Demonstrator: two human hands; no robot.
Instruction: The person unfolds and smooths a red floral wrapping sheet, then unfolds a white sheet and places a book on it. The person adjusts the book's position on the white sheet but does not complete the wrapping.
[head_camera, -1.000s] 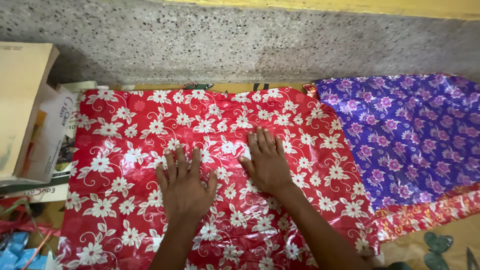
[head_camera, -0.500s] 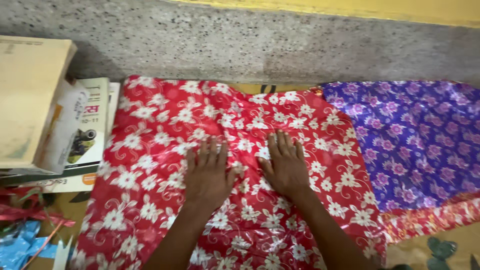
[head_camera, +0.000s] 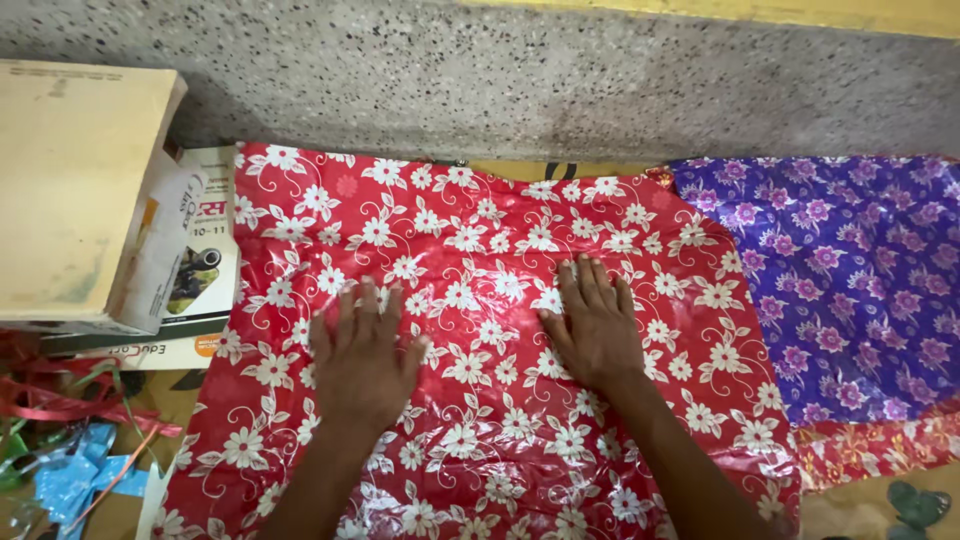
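A glossy red sheet of wrapping paper (head_camera: 480, 240) with white flowers lies spread flat in front of me. My left hand (head_camera: 362, 362) presses palm down on its left middle, fingers slightly apart. My right hand (head_camera: 597, 328) lies flat on the sheet's right middle, fingers together and pointing away from me. Neither hand holds anything.
A purple flowered sheet (head_camera: 840, 270) lies to the right over another red patterned sheet (head_camera: 870, 445). A tan box (head_camera: 75, 190) sits on stacked books (head_camera: 195, 270) at left. Red and blue ribbon scraps (head_camera: 60, 440) lie at lower left. A speckled stone ledge (head_camera: 500, 90) runs along the far side.
My left hand has slid left and toward me across the red sheet, widening the gap between my hands. The sheet lies flatter, and the view has shifted so the box appears further right.
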